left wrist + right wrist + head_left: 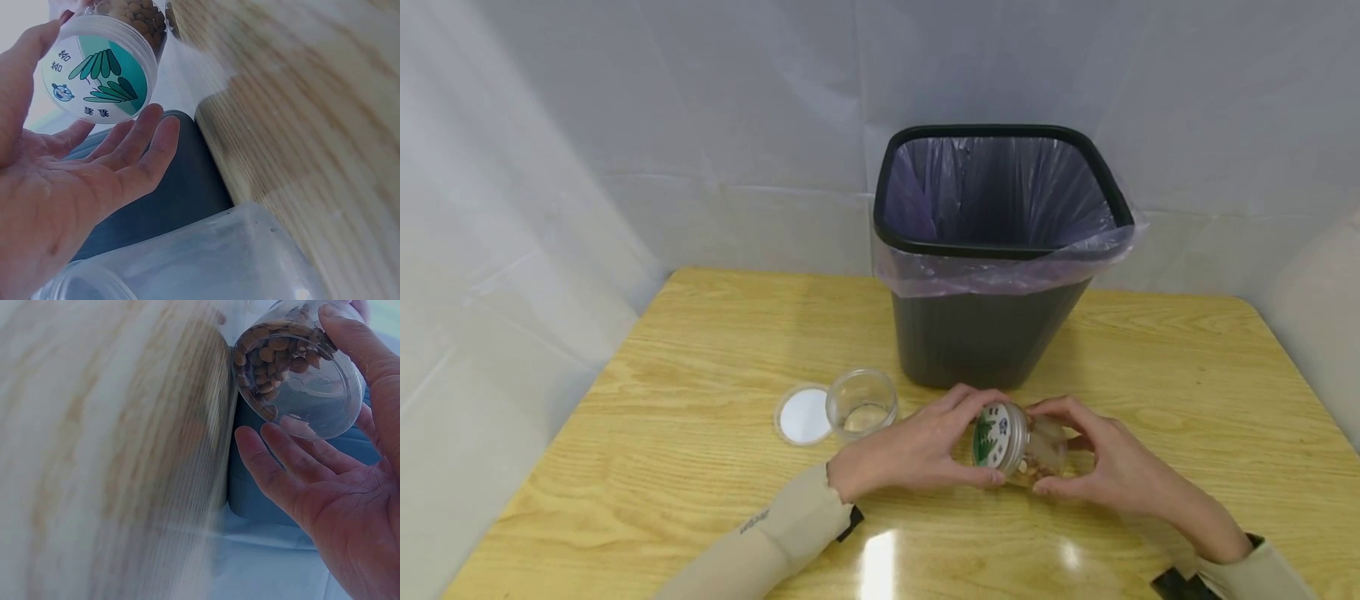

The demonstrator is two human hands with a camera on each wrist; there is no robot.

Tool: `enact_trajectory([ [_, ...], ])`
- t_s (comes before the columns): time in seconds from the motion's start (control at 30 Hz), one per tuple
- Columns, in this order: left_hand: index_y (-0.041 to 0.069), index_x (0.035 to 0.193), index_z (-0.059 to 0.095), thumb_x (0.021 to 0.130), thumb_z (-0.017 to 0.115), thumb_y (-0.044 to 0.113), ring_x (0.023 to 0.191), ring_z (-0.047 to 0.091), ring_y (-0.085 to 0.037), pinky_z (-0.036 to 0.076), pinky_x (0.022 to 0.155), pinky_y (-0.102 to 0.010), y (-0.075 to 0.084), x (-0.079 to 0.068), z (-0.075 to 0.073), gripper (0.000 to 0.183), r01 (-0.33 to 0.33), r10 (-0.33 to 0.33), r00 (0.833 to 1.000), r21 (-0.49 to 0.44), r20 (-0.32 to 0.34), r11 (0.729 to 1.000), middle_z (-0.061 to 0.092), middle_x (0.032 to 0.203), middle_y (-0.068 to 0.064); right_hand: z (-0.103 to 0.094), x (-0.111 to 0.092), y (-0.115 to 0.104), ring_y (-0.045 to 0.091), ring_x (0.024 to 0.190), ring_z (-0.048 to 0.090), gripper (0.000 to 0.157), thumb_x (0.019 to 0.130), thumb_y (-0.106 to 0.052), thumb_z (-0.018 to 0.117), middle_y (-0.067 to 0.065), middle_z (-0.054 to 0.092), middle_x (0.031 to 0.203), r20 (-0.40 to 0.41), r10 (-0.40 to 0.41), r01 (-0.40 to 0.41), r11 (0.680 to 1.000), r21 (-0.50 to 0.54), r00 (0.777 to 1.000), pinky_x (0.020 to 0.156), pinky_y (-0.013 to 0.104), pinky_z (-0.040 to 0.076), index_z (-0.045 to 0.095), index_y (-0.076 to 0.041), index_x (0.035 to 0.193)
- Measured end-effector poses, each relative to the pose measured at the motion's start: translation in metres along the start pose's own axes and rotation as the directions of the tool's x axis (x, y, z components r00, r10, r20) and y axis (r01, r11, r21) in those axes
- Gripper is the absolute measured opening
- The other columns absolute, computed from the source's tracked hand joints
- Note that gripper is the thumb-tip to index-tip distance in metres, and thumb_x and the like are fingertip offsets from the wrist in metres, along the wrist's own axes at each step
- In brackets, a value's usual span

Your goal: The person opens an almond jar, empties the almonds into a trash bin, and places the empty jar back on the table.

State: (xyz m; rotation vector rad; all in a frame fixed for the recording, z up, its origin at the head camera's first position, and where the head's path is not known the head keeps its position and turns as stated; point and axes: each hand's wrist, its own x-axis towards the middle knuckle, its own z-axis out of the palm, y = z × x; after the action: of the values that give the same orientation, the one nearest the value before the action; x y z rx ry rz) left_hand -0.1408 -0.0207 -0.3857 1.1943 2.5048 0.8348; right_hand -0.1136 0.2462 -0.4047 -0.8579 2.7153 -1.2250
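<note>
A clear plastic jar [1043,454] lies tipped on its side between both hands, its lid toward the left. Small brown pieces [269,365] fill part of it. The round lid [103,78] carries a white and green label with dark lettering. My left hand [917,442] holds the lid edge between thumb and fingers. From the other side, my right hand [1112,462] grips the jar near its base, thumb on the near side and fingers on the far side.
Behind the hands stands a black bin [977,337] with a purple liner [925,271]. Left of it is an uncapped clear jar [862,400], beside a flat round lid [803,416] with a white disc. Everything is on a yellow wood-grain table [662,433]; pale sheeting hangs behind.
</note>
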Motion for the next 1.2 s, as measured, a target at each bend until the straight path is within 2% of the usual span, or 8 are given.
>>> enact_trajectory([
  [0.1,0.033,0.148,0.018,0.083,0.058,0.062,0.114,0.052,-0.015,0.047,0.096,-0.029,0.0000,0.0000,0.0002,0.082,0.003,-0.003,1.000,-0.002,0.002,1.000,0.042,0.130,0.002,0.0002,0.0000,0.0004,0.006,0.103,0.059,0.069,0.069,-0.035,0.084,-0.007,0.058,0.121,-0.003,-0.008,0.008,1.000,0.004,1.000,0.078,0.027,0.056,0.049,-0.025,0.127],
  [0.53,0.025,0.150,0.021,0.084,0.052,0.066,0.116,0.052,-0.016,0.047,0.097,-0.030,0.0013,0.0010,0.0007,0.083,0.032,-0.032,0.999,0.024,0.003,0.999,0.041,0.133,-0.001,0.0003,-0.0005,0.0006,0.005,0.103,0.059,0.068,0.070,-0.035,0.083,-0.007,0.058,0.121,0.000,-0.003,0.003,1.000,-0.005,1.000,0.078,0.027,0.056,0.048,-0.027,0.128],
  [0.77,0.027,0.150,0.021,0.084,0.048,0.070,0.115,0.053,-0.016,0.047,0.097,-0.032,0.0011,0.0012,-0.0004,0.083,0.068,-0.069,0.997,0.023,0.019,0.997,0.042,0.135,-0.003,0.0010,-0.0005,0.0017,0.005,0.102,0.060,0.068,0.070,-0.036,0.083,-0.007,0.059,0.121,-0.005,-0.006,0.006,1.000,-0.011,1.000,0.078,0.027,0.056,0.048,-0.027,0.128],
  [1.0,0.027,0.150,0.021,0.084,0.047,0.071,0.115,0.053,-0.016,0.047,0.097,-0.032,0.0013,0.0011,-0.0005,0.083,0.072,-0.073,0.997,0.023,0.019,0.997,0.042,0.135,-0.002,0.0007,-0.0002,0.0018,0.005,0.101,0.060,0.068,0.069,-0.035,0.083,-0.006,0.059,0.121,-0.005,-0.008,0.008,1.000,-0.009,1.000,0.078,0.028,0.056,0.048,-0.026,0.127],
  [1.2,0.028,0.152,0.015,0.082,0.047,0.072,0.123,0.049,-0.016,0.044,0.102,-0.035,0.0018,0.0007,0.0002,0.088,0.073,-0.073,0.997,0.023,0.013,0.997,0.038,0.140,-0.002,0.0006,-0.0002,0.0014,0.006,0.102,0.060,0.068,0.069,-0.035,0.083,-0.006,0.059,0.121,-0.006,-0.011,0.011,1.000,-0.008,1.000,0.078,0.028,0.056,0.048,-0.026,0.127],
])
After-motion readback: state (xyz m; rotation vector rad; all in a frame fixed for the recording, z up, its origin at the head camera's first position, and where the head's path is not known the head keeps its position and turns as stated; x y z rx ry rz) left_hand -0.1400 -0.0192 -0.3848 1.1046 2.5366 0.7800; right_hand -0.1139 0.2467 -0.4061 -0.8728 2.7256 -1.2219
